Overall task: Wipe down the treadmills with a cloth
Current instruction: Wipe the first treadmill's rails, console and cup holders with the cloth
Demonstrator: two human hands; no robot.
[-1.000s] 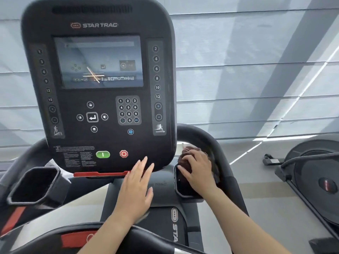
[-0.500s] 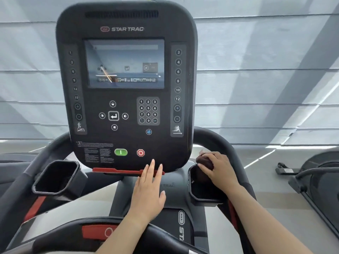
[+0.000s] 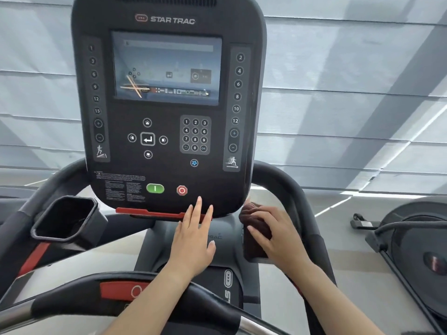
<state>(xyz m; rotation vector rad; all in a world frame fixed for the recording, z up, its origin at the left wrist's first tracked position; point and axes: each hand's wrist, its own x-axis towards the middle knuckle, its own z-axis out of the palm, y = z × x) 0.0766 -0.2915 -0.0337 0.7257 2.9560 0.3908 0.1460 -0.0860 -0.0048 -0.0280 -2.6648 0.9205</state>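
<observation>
A black Star Trac treadmill console [image 3: 167,112] fills the middle of the view, with a screen, keypad, a green and a red button. My left hand [image 3: 196,238] lies flat with fingers spread on the grey panel below the console, fingertips touching the console's lower edge. My right hand [image 3: 278,233] presses a dark brown cloth [image 3: 251,213] onto the right cup holder [image 3: 254,247], just right of the console's lower corner. Most of the cloth is hidden under the hand.
An open black cup holder [image 3: 65,218] sits at lower left. Curved black handrails [image 3: 290,189] rise on both sides and a front handlebar [image 3: 135,293] crosses below my arms. Another exercise machine [image 3: 416,250] stands to the right. Grey window blinds cover the background.
The view has shifted so the console sits further right and nearer. My right hand slid the cloth along the right cup holder toward the console. My left hand stays flat below the console.
</observation>
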